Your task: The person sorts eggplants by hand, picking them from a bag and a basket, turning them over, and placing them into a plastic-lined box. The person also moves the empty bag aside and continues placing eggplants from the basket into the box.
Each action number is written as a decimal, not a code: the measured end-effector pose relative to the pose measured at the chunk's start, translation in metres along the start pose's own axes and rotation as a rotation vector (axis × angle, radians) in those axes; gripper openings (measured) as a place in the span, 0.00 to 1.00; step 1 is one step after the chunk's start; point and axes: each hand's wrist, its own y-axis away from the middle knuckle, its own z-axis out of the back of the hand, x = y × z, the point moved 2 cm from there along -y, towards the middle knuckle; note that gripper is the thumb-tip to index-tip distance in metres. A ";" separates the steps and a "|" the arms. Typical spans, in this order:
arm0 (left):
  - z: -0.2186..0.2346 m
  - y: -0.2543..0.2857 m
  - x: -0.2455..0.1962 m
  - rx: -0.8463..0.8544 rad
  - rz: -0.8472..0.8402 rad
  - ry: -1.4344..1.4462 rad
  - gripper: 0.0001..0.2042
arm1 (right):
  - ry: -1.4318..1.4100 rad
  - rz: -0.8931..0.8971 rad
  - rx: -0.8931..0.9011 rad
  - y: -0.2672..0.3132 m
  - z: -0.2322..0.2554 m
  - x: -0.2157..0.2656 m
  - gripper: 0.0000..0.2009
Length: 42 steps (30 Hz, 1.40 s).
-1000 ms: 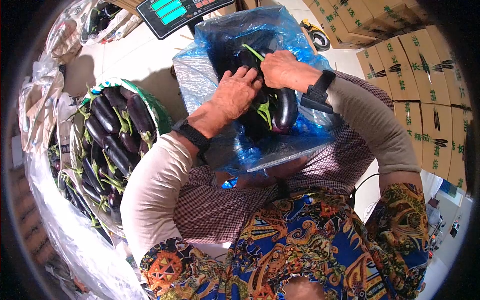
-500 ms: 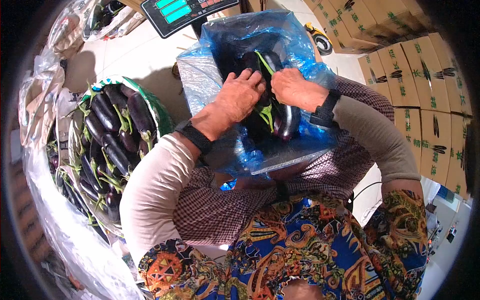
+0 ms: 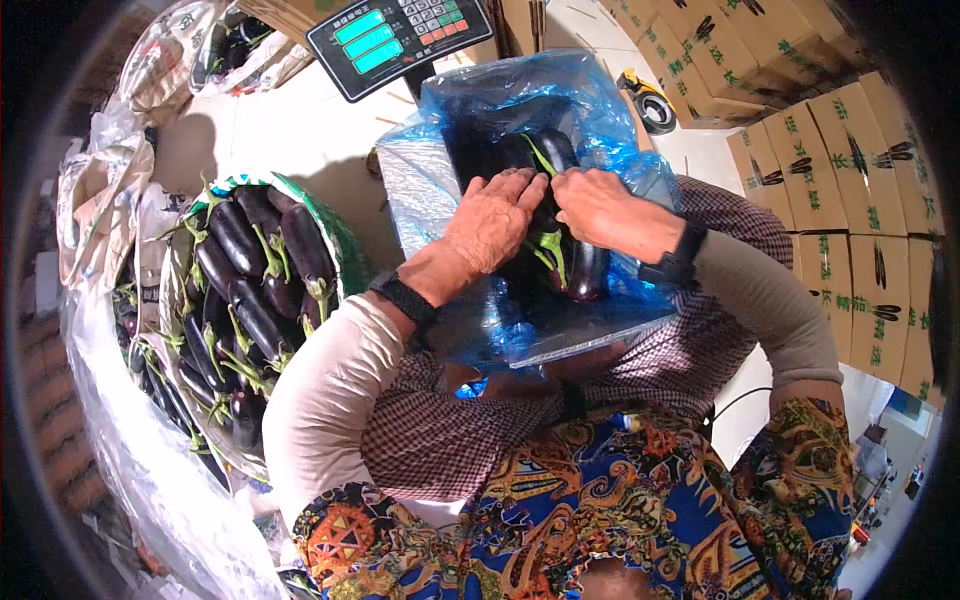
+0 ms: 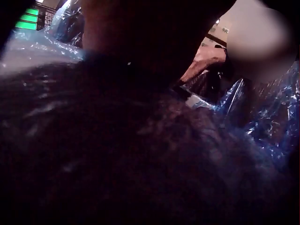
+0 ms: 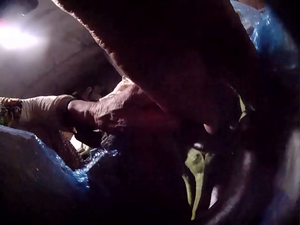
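Several dark purple eggplants [image 3: 588, 272] lie in a box lined with blue plastic film [image 3: 640, 170] between the person's legs. My left hand [image 3: 497, 220] rests over the eggplants on the box's left side, its fingers fairly straight and side by side. Close beside it, my right hand [image 3: 610, 210] has its fingers curled over an eggplant, and their tips are hidden. A green stem [image 3: 540, 155] runs up just beyond the fingers of both hands. In the right wrist view, a green eggplant cap [image 5: 195, 160] shows below the dark hand.
On the left stands a sack [image 3: 345, 250] full of eggplants, with clear plastic [image 3: 150, 430] beside it. A scale display [image 3: 400, 35] with lit green readouts is beyond the box. Cardboard cartons [image 3: 830, 160] are stacked on the right, and a roll of tape [image 3: 652, 108] lies near them.
The head view has shifted, so the whole scene sits lower and further right. My right hand has drawn slightly toward the body over the eggplants; the left hand stays on them.
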 end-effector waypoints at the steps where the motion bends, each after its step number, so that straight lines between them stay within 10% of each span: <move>1: 0.005 0.000 -0.004 -0.013 0.011 0.034 0.25 | -0.015 0.017 -0.017 0.006 0.010 0.001 0.12; 6: 0.036 0.012 -0.027 0.311 0.022 0.055 0.21 | -0.074 0.059 -0.050 0.020 0.048 -0.026 0.16; 7: 0.049 0.011 -0.035 0.305 0.009 0.078 0.22 | -0.150 0.414 -0.589 0.037 0.052 -0.036 0.18; 11: 0.113 0.006 -0.079 0.330 -0.060 0.338 0.22 | -0.411 0.288 -0.619 0.032 0.072 -0.064 0.20; 19: 0.176 0.024 -0.129 0.215 -0.066 0.484 0.26 | -0.927 -0.141 -0.381 0.022 0.080 -0.096 0.17; 42: 0.130 0.040 -0.113 0.218 -0.010 0.584 0.23 | -0.732 -0.119 -0.276 0.026 0.084 -0.070 0.15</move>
